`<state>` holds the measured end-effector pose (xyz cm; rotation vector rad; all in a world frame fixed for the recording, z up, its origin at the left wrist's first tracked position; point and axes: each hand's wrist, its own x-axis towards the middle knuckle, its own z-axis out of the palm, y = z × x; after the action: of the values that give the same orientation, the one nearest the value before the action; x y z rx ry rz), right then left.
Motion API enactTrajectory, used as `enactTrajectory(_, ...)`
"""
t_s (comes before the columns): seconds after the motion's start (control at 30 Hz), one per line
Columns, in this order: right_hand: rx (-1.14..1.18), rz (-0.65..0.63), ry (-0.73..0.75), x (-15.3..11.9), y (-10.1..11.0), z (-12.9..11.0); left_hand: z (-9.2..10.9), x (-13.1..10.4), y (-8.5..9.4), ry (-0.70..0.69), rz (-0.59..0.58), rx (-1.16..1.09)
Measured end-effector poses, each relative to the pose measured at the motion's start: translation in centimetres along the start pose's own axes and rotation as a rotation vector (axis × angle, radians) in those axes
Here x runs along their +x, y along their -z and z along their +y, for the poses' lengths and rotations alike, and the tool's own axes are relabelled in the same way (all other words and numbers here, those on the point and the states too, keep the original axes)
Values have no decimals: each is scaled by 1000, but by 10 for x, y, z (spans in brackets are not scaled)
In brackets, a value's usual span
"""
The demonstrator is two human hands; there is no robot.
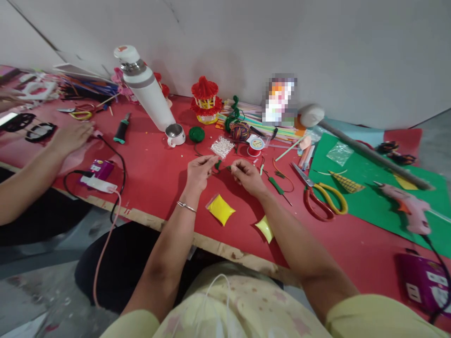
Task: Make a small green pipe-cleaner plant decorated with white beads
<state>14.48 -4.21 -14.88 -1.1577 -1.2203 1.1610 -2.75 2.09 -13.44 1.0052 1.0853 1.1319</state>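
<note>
Strand of dark green, fuzzy material point(218, 165) is located between the two hands, above the middle of the red tabletop point(158, 183). Left hand point(200, 172): thumb and forefinger closed in a pinch, apparently on the left part of the strand. Right hand point(246, 176): fingertips drawn together, apparently on a short green end. The strand lies right of the left fingertips and left of the right fingertips; neither hand is clearly nearer. Its long axis cannot be fixed, since the fingers cover part of it.

Far side: a clear bag of white beads point(222, 147) sits just beyond the left fingertips and limits clearance there. A spool of red thread point(255, 146) stands beyond the right hand; a dark green yarn ball point(196, 134) lies far left of the bag.

Right side: a slim tool with a green handle point(276, 186) lies beside the right hand, followed by scissors with red and yellow handles point(322, 204).

Near side: a bright yellow packet point(221, 210) lies between the forearms; a pale yellow packet point(264, 229) is partly covered by the right forearm.
</note>
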Motion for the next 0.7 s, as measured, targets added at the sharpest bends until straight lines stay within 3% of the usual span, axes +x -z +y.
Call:
enactTrajectory(0.17, -21, 3, 3, 1, 1, 2, -2, -9, -3, -81, -177, 191)
enactTrajectory(0.43, -56, 3, 5, 1, 1, 3, -14, -5, -3, -57, -219, 270)
enactTrajectory(0.7, -42, 14, -6, 0, 1, 1, -7, -11, -5, -34, -283, 352)
